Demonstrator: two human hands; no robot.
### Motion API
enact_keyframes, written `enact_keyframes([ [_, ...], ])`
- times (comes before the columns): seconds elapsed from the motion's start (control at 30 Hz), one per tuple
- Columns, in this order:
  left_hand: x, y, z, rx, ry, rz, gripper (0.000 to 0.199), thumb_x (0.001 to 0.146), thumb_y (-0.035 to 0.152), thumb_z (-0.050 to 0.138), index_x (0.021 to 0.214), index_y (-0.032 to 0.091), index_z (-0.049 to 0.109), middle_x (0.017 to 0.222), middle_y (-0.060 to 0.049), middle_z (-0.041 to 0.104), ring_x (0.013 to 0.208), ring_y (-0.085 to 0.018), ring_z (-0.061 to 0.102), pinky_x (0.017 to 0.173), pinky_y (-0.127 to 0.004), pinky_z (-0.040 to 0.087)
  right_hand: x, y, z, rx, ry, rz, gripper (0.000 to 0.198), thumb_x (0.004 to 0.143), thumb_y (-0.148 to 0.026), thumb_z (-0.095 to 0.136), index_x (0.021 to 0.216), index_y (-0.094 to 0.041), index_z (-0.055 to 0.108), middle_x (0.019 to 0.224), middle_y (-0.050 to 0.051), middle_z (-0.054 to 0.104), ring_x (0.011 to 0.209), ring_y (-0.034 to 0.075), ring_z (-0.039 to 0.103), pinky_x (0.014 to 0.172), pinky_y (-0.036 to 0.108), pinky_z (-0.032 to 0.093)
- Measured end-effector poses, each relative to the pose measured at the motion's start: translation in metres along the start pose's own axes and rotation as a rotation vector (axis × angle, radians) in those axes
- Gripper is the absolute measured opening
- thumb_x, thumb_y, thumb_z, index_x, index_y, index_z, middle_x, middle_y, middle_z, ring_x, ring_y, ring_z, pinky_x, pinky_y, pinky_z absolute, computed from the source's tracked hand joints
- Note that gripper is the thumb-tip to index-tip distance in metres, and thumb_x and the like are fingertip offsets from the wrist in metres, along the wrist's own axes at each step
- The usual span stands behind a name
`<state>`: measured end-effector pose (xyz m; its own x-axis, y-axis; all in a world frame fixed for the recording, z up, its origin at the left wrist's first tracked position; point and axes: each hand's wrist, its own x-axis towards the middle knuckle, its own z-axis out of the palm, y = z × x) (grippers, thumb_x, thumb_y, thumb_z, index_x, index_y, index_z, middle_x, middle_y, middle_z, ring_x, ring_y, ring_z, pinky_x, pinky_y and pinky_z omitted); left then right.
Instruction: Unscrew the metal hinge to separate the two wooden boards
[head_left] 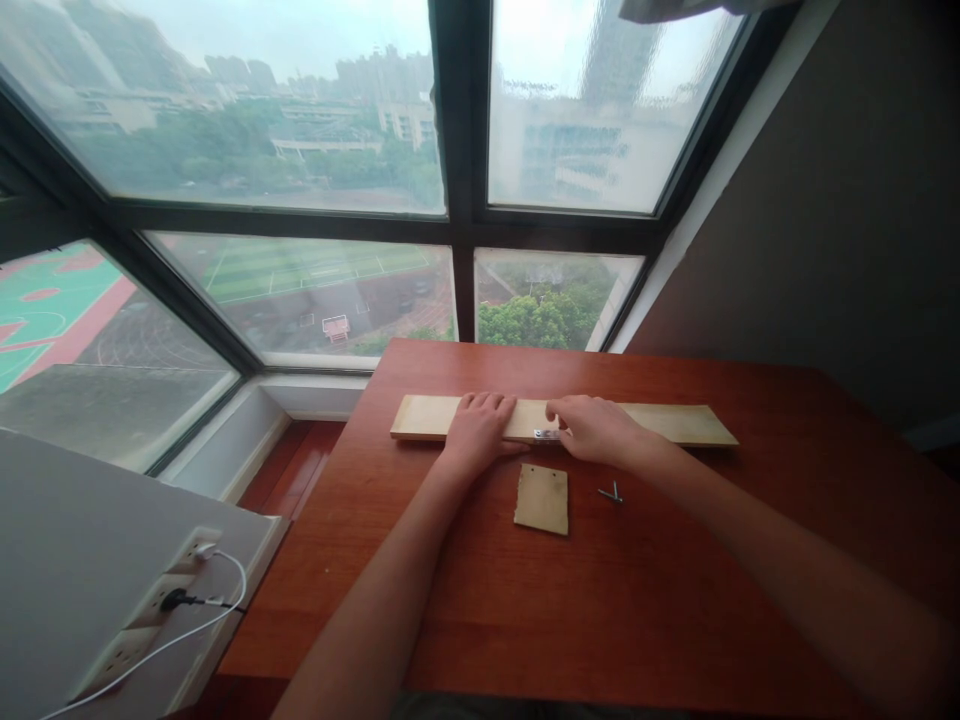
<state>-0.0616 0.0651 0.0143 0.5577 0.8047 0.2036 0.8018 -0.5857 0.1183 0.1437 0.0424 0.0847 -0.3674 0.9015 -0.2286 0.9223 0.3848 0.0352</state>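
A long pale wooden board lies crosswise on the reddish-brown table. My left hand grips it left of its middle, fingers over the top and thumb along the near edge. A small silver metal bracket with holes sits at the board's near edge, between my hands. My right hand is closed, its curled fingers at the bracket's right end; the fingertips are partly hidden. Nearer to me lies a small squarish wooden piece with two holes along its far edge. Screws lie to its right.
The table reaches toward large dark-framed windows. At the left, a low wall carries sockets with a white cable and a black plug. A dark wall rises on the right.
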Motion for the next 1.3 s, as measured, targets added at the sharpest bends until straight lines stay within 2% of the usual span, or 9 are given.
enact_keyframes([
  [0.07,0.000,0.000,0.000,-0.001,-0.001,-0.001,0.072,0.074,0.066,0.067,0.128,0.020,0.053,0.122,-0.013,0.062,0.114,-0.030,0.055,0.099,-0.040,0.036,0.002,0.001,0.002,-0.008,0.003,0.048,0.034,0.092,-0.041,0.047,0.108,-0.019,0.067,0.107,0.012,0.071,0.093,0.028,0.067,0.068,0.033,0.045],
  [0.13,0.000,0.000,0.000,0.003,-0.004,-0.005,0.073,0.073,0.065,0.068,0.128,0.020,0.052,0.122,-0.013,0.062,0.114,-0.031,0.055,0.098,-0.040,0.036,0.003,0.001,0.003,-0.020,-0.008,0.079,0.040,0.093,-0.045,0.044,0.098,-0.017,0.071,0.100,0.016,0.072,0.087,0.031,0.068,0.066,0.035,0.045],
  [0.2,0.000,0.000,0.000,0.005,-0.003,-0.004,0.074,0.072,0.065,0.070,0.128,0.020,0.052,0.122,-0.013,0.062,0.114,-0.031,0.055,0.098,-0.040,0.036,0.004,0.001,0.003,-0.027,-0.021,0.076,0.039,0.094,-0.041,0.043,0.090,-0.017,0.073,0.095,0.016,0.072,0.083,0.030,0.068,0.065,0.035,0.045],
  [0.33,0.000,0.000,0.000,0.003,0.001,0.000,0.075,0.071,0.064,0.071,0.128,0.020,0.052,0.122,-0.013,0.063,0.114,-0.030,0.055,0.098,-0.040,0.036,0.004,0.001,0.000,-0.023,-0.021,0.016,0.029,0.090,-0.032,0.048,0.088,-0.019,0.074,0.096,0.013,0.073,0.087,0.029,0.068,0.065,0.033,0.044],
  [0.5,0.000,0.001,-0.001,0.007,-0.009,-0.007,0.076,0.071,0.065,0.070,0.129,0.019,0.052,0.123,-0.013,0.062,0.116,-0.031,0.055,0.099,-0.040,0.036,0.001,0.000,-0.004,0.003,-0.013,-0.039,0.023,0.085,-0.021,0.052,0.094,-0.026,0.073,0.103,0.006,0.073,0.092,0.025,0.067,0.067,0.029,0.042],
  [0.63,0.000,0.001,-0.001,0.006,-0.019,-0.010,0.076,0.071,0.066,0.069,0.129,0.020,0.051,0.123,-0.013,0.062,0.116,-0.031,0.055,0.100,-0.041,0.036,-0.001,0.002,-0.005,0.020,-0.018,-0.035,0.025,0.085,-0.021,0.052,0.097,-0.028,0.073,0.106,0.004,0.073,0.093,0.023,0.067,0.069,0.028,0.043],
  [0.77,-0.001,0.000,0.000,-0.001,-0.001,-0.002,0.074,0.072,0.066,0.070,0.128,0.021,0.052,0.123,-0.013,0.062,0.116,-0.030,0.055,0.099,-0.041,0.035,0.001,0.004,-0.003,0.022,-0.022,0.021,0.030,0.088,-0.032,0.054,0.114,-0.027,0.069,0.109,0.007,0.072,0.096,0.025,0.067,0.071,0.030,0.045],
  [0.9,-0.001,0.000,0.001,-0.004,-0.004,-0.004,0.073,0.071,0.065,0.070,0.127,0.021,0.052,0.123,-0.013,0.062,0.116,-0.031,0.055,0.100,-0.041,0.035,0.004,0.002,-0.001,-0.004,-0.062,0.089,0.041,0.093,-0.048,0.047,0.098,-0.017,0.075,0.097,0.016,0.072,0.086,0.029,0.069,0.070,0.034,0.047],
  [1.3,0.000,0.001,-0.001,-0.007,-0.010,-0.006,0.074,0.071,0.065,0.070,0.127,0.021,0.052,0.123,-0.012,0.063,0.116,-0.030,0.055,0.100,-0.041,0.035,0.001,0.001,-0.009,-0.024,-0.048,-0.021,0.024,0.088,-0.025,0.052,0.092,-0.022,0.076,0.099,0.011,0.073,0.090,0.027,0.067,0.070,0.032,0.045],
])
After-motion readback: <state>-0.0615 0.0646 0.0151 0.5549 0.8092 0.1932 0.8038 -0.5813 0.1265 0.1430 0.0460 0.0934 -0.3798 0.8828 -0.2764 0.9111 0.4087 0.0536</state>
